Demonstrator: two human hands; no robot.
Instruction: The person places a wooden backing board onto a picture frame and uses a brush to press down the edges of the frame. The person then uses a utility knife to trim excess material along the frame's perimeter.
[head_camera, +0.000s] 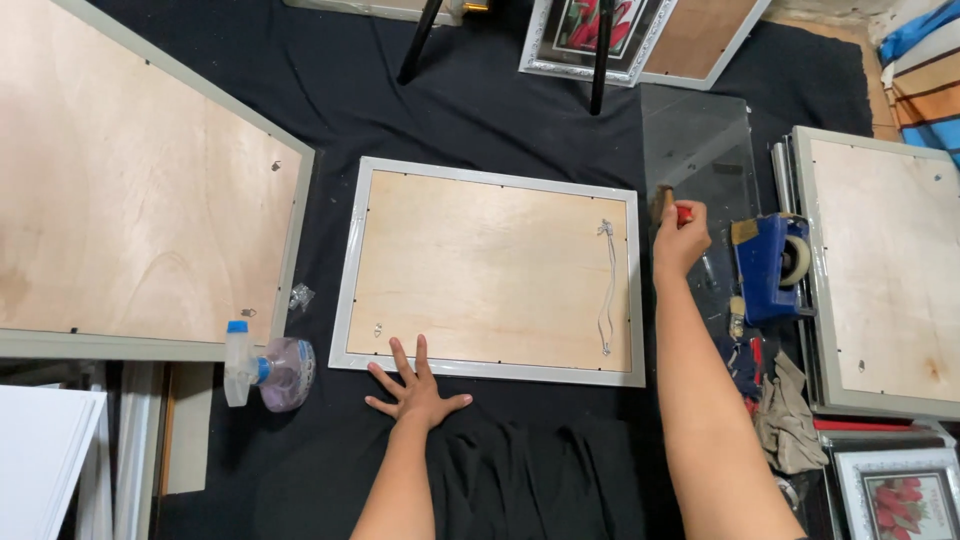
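Plywood backs the picture frame (490, 272), which lies face down at the centre of the black cloth (540, 470); small fasteners dot its edge and a hanging cord (606, 290) already runs down its 3 o'clock side, so the backing looks largely fitted, though how many fasteners are left cannot be told; the left hand (415, 390) lies flat with fingers spread at the frame's 6 o'clock rail, touching it; the right hand (681, 240), just off the 3 o'clock rail, has its grip pressed together around a small red-handled tool (672, 208); a blue tape dispenser (768, 265) sits further toward 3 o'clock; a spray bottle (265, 370) lies at 8 o'clock.
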